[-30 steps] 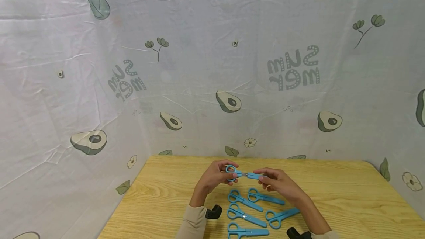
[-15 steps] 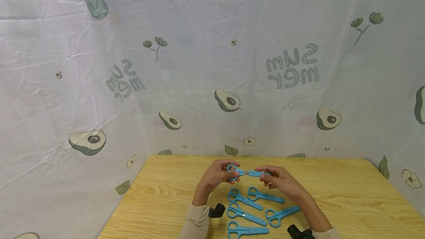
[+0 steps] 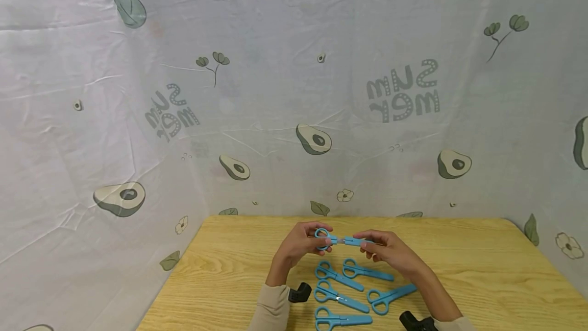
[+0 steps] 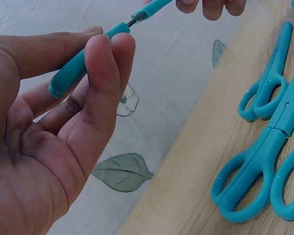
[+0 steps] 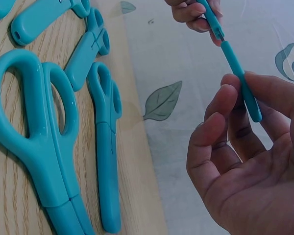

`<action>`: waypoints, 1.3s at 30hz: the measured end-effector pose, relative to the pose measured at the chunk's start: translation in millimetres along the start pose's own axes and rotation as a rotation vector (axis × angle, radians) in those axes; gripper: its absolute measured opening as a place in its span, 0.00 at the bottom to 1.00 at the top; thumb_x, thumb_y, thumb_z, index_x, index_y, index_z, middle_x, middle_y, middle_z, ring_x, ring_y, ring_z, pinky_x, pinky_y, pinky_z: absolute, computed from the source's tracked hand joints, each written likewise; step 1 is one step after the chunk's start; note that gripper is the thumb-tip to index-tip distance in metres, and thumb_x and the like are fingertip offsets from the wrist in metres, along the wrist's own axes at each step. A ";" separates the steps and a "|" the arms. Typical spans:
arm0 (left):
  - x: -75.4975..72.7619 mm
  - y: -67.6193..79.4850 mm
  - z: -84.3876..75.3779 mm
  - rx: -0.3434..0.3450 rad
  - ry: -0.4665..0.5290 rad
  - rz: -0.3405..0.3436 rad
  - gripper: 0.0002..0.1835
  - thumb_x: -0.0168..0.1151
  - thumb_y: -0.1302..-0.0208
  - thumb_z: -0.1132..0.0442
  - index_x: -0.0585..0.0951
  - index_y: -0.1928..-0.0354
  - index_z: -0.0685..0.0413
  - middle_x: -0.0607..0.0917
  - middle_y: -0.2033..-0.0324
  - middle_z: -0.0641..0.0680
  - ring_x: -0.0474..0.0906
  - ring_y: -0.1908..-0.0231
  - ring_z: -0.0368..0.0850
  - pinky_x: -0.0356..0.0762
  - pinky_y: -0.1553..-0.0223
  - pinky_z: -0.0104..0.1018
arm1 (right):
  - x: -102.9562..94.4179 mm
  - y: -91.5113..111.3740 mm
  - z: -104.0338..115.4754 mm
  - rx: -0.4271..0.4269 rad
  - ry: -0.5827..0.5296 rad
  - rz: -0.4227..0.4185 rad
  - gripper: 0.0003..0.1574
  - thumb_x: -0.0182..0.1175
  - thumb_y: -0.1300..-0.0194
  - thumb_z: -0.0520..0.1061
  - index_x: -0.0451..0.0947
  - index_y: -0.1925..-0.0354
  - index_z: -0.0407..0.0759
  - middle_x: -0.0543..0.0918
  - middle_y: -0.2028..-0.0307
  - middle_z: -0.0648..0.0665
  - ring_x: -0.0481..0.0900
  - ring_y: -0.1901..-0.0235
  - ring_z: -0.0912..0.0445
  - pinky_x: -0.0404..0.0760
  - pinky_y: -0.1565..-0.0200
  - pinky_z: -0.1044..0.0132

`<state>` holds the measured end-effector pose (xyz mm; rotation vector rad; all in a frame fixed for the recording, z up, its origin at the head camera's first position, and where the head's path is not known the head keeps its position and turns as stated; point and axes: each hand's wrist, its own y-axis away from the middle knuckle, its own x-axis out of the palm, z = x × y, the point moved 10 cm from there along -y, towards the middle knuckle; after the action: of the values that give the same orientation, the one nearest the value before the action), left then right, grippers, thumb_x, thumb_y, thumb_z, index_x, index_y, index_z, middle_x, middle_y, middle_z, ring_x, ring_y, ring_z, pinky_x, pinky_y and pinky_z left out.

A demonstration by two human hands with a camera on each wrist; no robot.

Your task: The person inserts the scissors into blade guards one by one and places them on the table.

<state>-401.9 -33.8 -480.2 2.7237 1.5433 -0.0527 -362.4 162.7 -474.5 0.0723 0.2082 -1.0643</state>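
Above the table, my left hand pinches a small pair of blue scissors by the finger loops, thumb on the near side. My right hand pinches the blue blade cover between thumb and fingers. Scissors and cover lie in one line, with a short bit of bare metal blade showing between them in the left wrist view. The rest of the blade is hidden inside the cover. In the right wrist view, the cover points down toward my palm, its rounded end past the fingertips.
Several more blue scissors with covered blades lie on the wooden table below and in front of my hands. Behind the table hangs a pale sheet printed with avocados and leaves. A black wrist device sits at my left sleeve.
Both hands have shifted slightly right with the scissors and cover, keeping the same grips. The bare blade between them looks slightly shorter. The scissors on the table have not moved.
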 end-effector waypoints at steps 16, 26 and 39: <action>5.9 2.3 -3.0 0.020 0.002 0.105 0.22 0.64 0.25 0.72 0.79 0.32 0.64 0.90 0.64 0.45 0.91 0.62 0.41 0.90 0.60 0.34 | -3.2 1.0 -2.8 -0.001 -0.008 0.006 0.31 0.57 0.15 0.47 0.71 0.28 0.26 0.82 0.57 0.46 0.80 0.60 0.55 0.86 0.56 0.63; 11.3 1.9 -5.6 0.044 -0.001 0.088 0.22 0.64 0.26 0.73 0.79 0.33 0.67 0.88 0.65 0.45 0.90 0.62 0.42 0.89 0.60 0.32 | -5.2 3.1 -2.3 -0.020 0.012 -0.024 0.29 0.58 0.17 0.46 0.73 0.30 0.26 0.83 0.60 0.51 0.80 0.62 0.53 0.84 0.58 0.64; 14.5 0.4 -4.5 0.035 -0.003 0.066 0.22 0.64 0.27 0.74 0.82 0.33 0.63 0.87 0.63 0.48 0.91 0.61 0.46 0.92 0.59 0.38 | -8.6 3.2 2.2 -0.037 0.066 -0.056 0.27 0.60 0.18 0.45 0.77 0.32 0.28 0.83 0.59 0.42 0.78 0.64 0.50 0.81 0.63 0.62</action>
<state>-394.0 -21.4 -476.2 2.7979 1.4638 -0.0841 -363.3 171.3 -470.7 0.0691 0.2911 -1.1147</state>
